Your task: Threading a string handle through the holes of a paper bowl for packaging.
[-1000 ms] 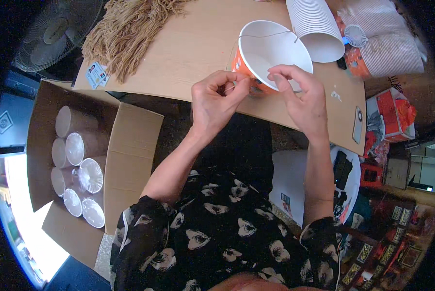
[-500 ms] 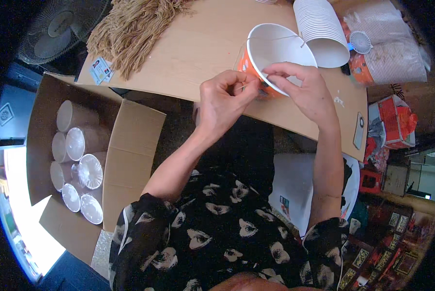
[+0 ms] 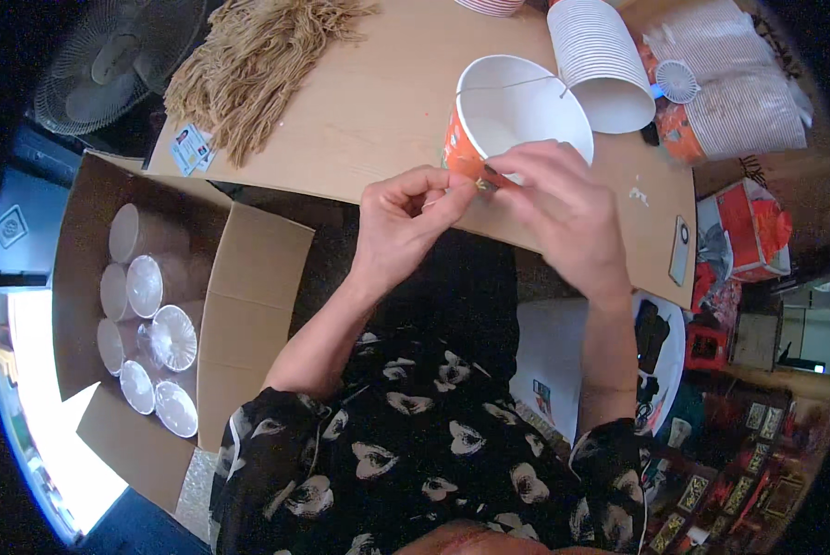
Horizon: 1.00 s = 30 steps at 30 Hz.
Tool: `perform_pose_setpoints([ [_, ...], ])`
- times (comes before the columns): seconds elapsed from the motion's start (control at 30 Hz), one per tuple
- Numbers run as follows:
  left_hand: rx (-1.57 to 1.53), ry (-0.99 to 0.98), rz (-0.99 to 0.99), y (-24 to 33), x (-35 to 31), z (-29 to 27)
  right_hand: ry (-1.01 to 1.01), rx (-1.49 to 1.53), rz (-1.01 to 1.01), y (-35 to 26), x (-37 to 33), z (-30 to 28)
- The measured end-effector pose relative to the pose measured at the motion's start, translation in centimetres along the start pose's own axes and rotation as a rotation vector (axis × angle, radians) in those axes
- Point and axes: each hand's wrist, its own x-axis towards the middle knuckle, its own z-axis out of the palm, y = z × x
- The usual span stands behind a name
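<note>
A white paper bucket with an orange printed outside lies tilted at the table's near edge, its mouth facing up and right. A thin brown cord crosses its mouth near the far rim. By the bucket's near side, my left hand is closed in a pinch on what looks like the end of the cord, with a small pale bit at the fingertips. My right hand is just to the right, blurred, its fingertips by the orange wall and near the left fingertips. Whether it grips anything is unclear.
A bundle of brown cords lies at the table's far left, beside small cards. Nested white buckets and bagged stacks of cups stand at right. A phone rests near the right edge. At left, a cardboard box holds wrapped cups.
Both hands have moved slightly left and down. My right hand has come out from over the bucket's rim toward the left fingertips. The bucket appears slightly lower and further left in view.
</note>
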Motion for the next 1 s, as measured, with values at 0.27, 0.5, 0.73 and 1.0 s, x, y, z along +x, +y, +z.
perform_pose_setpoints([
  [0.27, -0.046, -0.21, -0.141, 1.8, -0.2, -0.3, -0.043, -0.321, -0.355, 0.1, -1.6, 0.3],
  [0.5, 0.139, -0.427, -0.231, 3.2, 0.6, -2.3, -0.136, -0.394, -0.465, 0.0, -2.1, 0.4],
  [0.73, 0.032, -0.369, -0.17, 2.8, 0.4, -1.5, -0.011, -0.057, -0.199, 0.3, -2.4, 2.3],
  [1.0, 0.104, -0.216, -0.027, 3.0, -0.8, -0.4, 0.071, 0.049, 0.034, -1.2, -2.8, 2.8],
])
